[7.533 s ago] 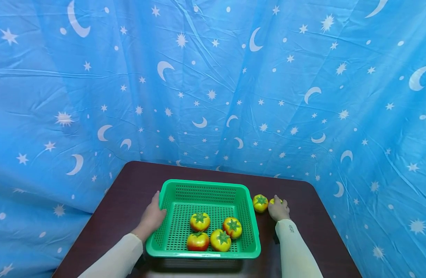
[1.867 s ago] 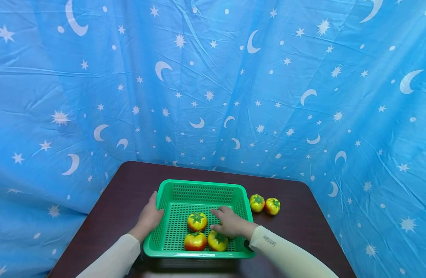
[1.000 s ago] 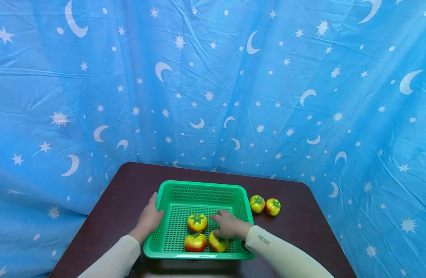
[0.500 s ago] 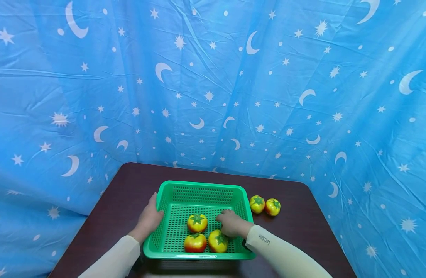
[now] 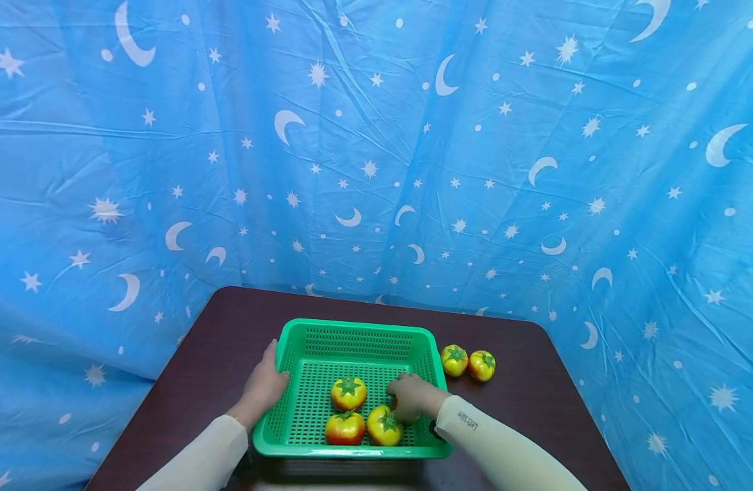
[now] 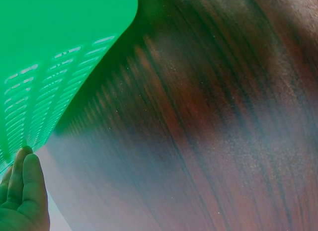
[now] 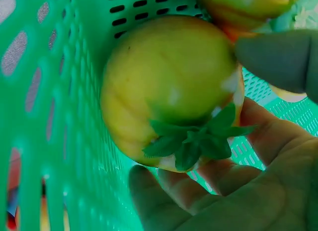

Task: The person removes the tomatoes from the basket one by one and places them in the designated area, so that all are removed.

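Note:
A green plastic basket [image 5: 352, 452] stands on the table with several yellow-red tomatoes in it. My left hand [image 5: 267, 382] rests against its left side; in the left wrist view straight fingers [image 6: 33, 179] touch the perforated outer wall. Inside the basket at right, my right hand [image 5: 413, 397] holds a tomato [image 7: 169, 87], thumb on one side and fingers round the other; the head view mostly hides this tomato. Beside it lie a front tomato [image 5: 385, 426], a redder tomato [image 5: 345, 429] at the front left, and a tomato [image 5: 348, 394] behind that one.
Two more tomatoes, a nearer-basket tomato [image 5: 454, 360] and an outer tomato [image 5: 482, 366], lie side by side on the dark table [image 5: 536, 395], right of the basket. A blue curtain [image 5: 376, 170] with moons and stars hangs behind and around the table.
Since the oldest frame, my right hand has left the tomatoes on the table and entered the basket. Over the last second its fingers have closed round the right-hand tomato. The left hand stays put.

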`<state>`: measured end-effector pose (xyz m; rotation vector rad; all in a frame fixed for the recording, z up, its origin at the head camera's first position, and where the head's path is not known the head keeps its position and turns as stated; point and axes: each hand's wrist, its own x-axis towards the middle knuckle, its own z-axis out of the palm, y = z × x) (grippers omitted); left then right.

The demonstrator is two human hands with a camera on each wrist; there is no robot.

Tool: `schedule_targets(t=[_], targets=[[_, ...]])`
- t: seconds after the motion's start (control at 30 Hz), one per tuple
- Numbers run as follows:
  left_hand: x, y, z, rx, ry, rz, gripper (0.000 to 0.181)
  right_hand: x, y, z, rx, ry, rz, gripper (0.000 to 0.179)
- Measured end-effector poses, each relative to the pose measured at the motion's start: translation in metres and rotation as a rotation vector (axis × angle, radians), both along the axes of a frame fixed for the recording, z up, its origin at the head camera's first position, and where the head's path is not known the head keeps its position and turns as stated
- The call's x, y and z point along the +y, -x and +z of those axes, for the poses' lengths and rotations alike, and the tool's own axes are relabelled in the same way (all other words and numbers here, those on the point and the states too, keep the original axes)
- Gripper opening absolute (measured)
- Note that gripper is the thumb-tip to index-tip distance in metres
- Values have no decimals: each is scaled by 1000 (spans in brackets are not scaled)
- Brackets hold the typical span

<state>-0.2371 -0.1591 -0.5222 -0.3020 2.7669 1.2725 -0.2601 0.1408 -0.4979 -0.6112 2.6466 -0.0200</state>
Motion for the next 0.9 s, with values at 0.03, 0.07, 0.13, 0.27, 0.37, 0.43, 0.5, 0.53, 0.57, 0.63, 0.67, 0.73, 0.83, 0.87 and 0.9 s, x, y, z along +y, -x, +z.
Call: schedule_targets(t=[0.03,0.07,0.13,0.27,0.37,0.43,0.5,0.53,0.57,0.63,0.67,0.73,0.83,0.87,0.9], targets=[[0,0,0,-1,0,0,76,0,0,0,-7,-3,-2,47],[0,0,0,-2,0,1,76,0,0,0,-12,-5,-4,49],[0,0,0,-1,3,0,76,0,0,-1,-13,-17,-3,52],[1,-1,1,0,-1,-2,75,1,1,-4,-10,-33,-14,54],[1,-2,2,1,-7,-4,75,1,1,-4,-4,-29,-20,54],[1,-2,2,3,-6,-4,76,1,1,-3,-1,-13,-21,54],[1,-2,1,1,-6,-2,76,1,0,-2,4,4,-21,53],[1,-2,1,-2,-7,0,76,1,0,-1,2,12,-23,52],[1,-2,1,-4,-7,1,77,1,0,-1,1,20,-27,51],[0,-1,1,-8,-7,3,77,1,-1,0,-3,27,-32,50],[1,-2,1,-9,-7,5,77,1,-1,-1,-4,29,-35,49],[1,-2,1,-9,-6,5,77,1,-2,0,-3,26,-39,49],[1,-2,1,-6,-6,6,77,1,-2,-1,-1,12,-39,50],[1,-2,2,-4,-5,6,77,1,-2,-1,2,7,-38,50],[1,-2,2,-6,-8,7,77,0,-2,-1,6,-1,-35,49]])
